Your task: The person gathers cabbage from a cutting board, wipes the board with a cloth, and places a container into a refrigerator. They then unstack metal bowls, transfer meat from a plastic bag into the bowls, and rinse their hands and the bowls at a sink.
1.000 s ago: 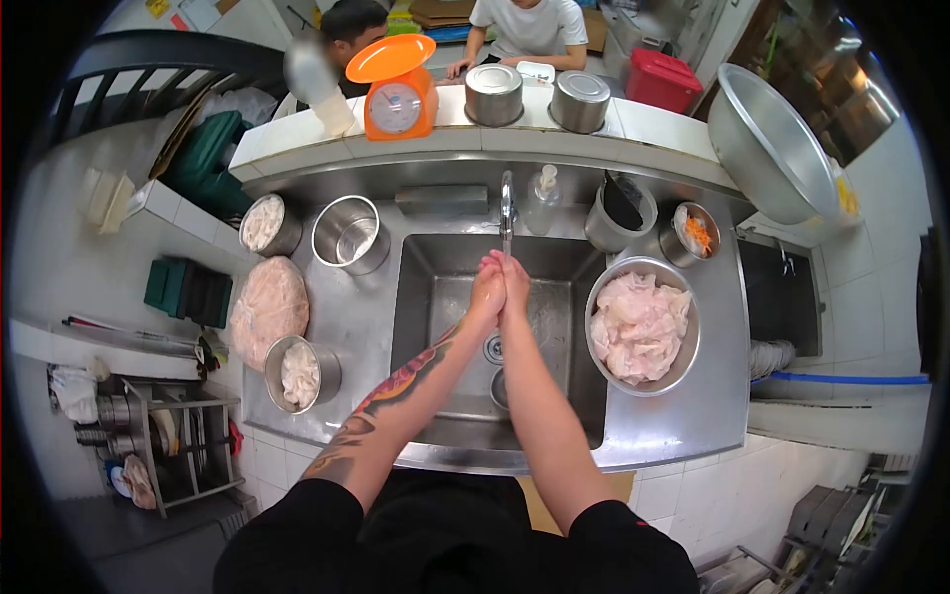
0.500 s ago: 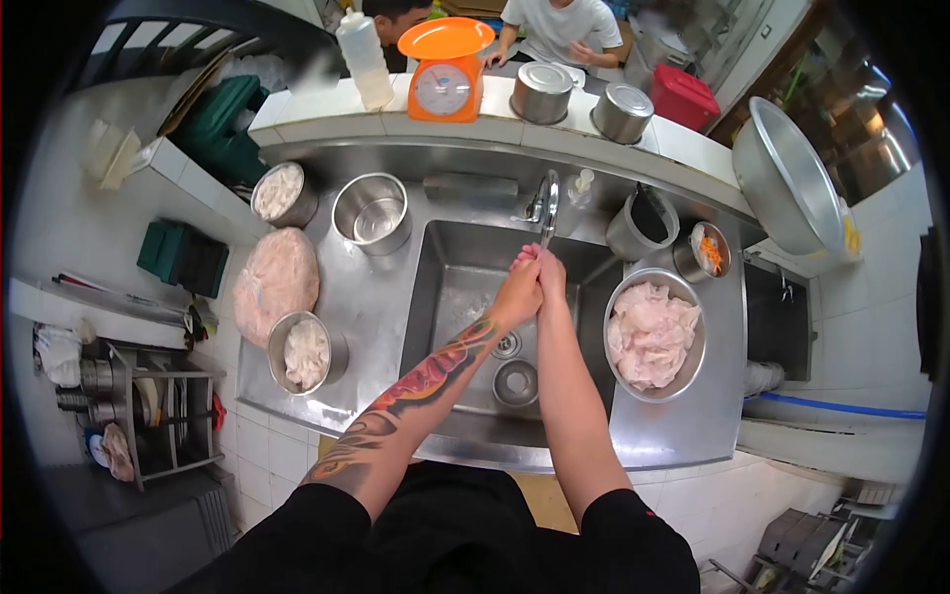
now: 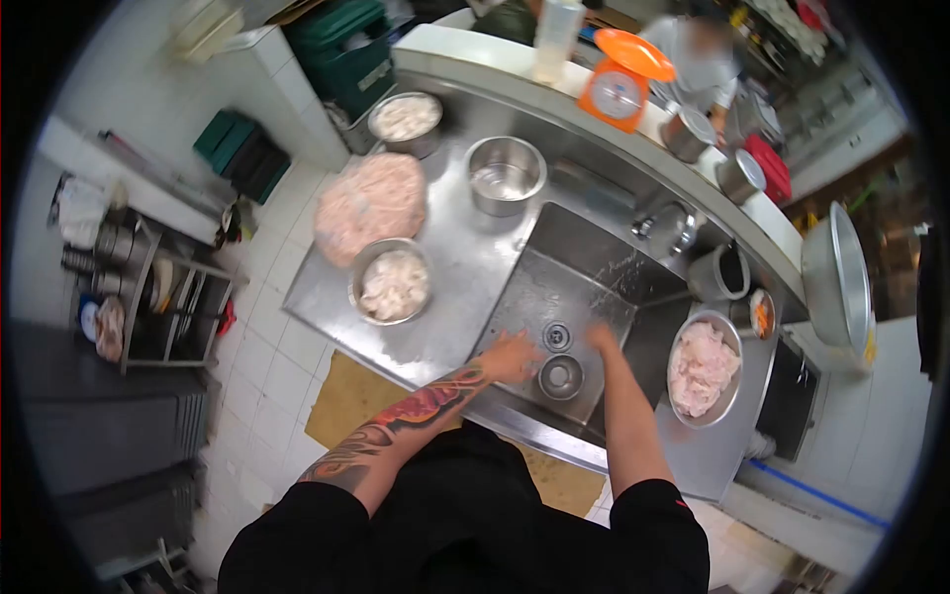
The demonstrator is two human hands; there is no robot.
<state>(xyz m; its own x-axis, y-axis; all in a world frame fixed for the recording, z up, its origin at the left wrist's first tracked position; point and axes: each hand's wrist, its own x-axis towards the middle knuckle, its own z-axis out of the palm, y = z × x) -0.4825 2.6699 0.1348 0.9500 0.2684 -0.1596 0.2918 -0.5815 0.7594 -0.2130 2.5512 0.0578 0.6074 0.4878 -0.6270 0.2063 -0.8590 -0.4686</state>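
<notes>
Both of my hands are over the steel sink [image 3: 549, 262], near the drain [image 3: 556, 337] and a small steel bowl [image 3: 561, 377] on the sink floor. My left hand [image 3: 510, 356] holds nothing, its fingers loosely spread at the near left side of the bowl. My right hand [image 3: 600, 339] is apart from it, right of the drain, and its fingers are smeared by motion. Behind the sink rises a curved faucet [image 3: 671, 228]. To the right is an oval steel basin [image 3: 734, 396] of pale raw meat [image 3: 704, 368].
At left stand a steel pot [image 3: 506, 178], a bag of pale pink meat [image 3: 368, 206] and two containers of pale pieces [image 3: 394, 285]. An orange scale [image 3: 616, 97], a bottle [image 3: 557, 40] and lidded pots [image 3: 688, 134] line the ledge, with a person behind it.
My hands were clasped together under the faucet; they have parted and come down and nearer to me. The view has turned and shifted left.
</notes>
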